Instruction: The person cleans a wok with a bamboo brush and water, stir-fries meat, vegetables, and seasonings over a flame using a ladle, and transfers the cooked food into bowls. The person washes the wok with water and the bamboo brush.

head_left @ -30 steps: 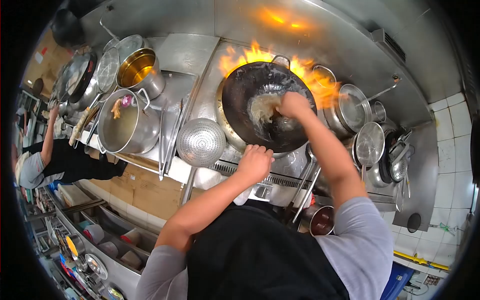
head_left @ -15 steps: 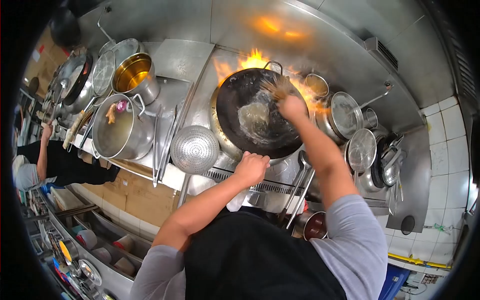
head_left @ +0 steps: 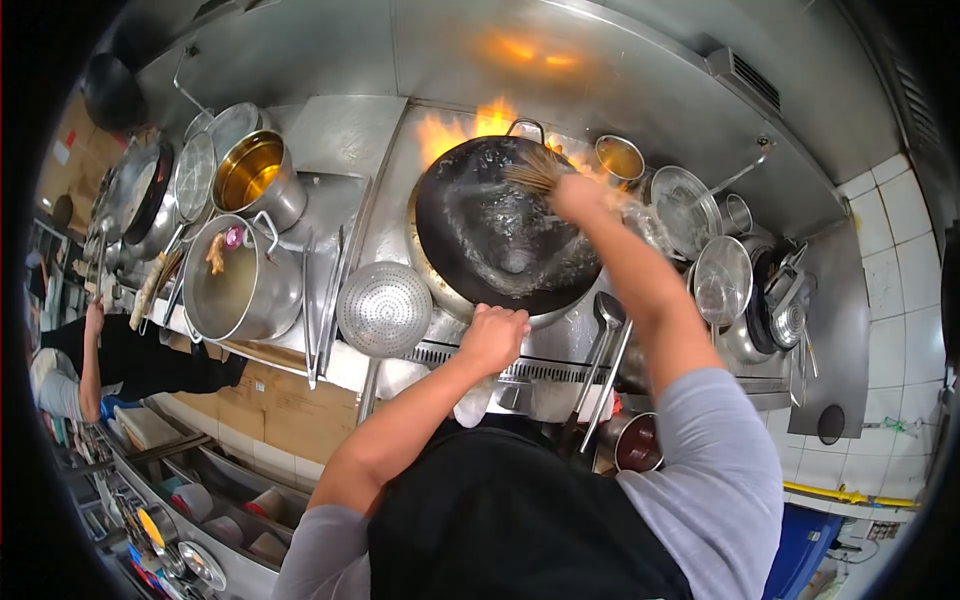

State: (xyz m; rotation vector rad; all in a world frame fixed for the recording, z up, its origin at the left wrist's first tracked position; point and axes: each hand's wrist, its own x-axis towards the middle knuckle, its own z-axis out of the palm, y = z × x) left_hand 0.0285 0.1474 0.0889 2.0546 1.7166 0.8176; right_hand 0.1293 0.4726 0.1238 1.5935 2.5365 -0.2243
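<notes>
A large black wok (head_left: 470, 235) sits tilted over a burner, with flames (head_left: 470, 130) rising behind its back rim and a wet film on its inner surface. My left hand (head_left: 495, 338) is closed at the wok's near rim, which it grips. In my right hand (head_left: 582, 200) is a bristled bamboo brush (head_left: 535, 172), its bristles over the upper right part of the wok. Water splashes (head_left: 645, 222) over the right rim, beside my right forearm.
Left of the wok lies a perforated skimmer (head_left: 384, 308), beyond it a pot of broth (head_left: 235, 290) and a pot of amber liquid (head_left: 248, 172). Strainers (head_left: 722, 280) and ladles (head_left: 607, 310) are at the right. A co-worker's arm (head_left: 92, 360) shows at far left.
The brush in my right hand has swept from the wok's middle to its upper right. The pooled water has left the middle and splashes over the right rim. My left hand stays at the near rim.
</notes>
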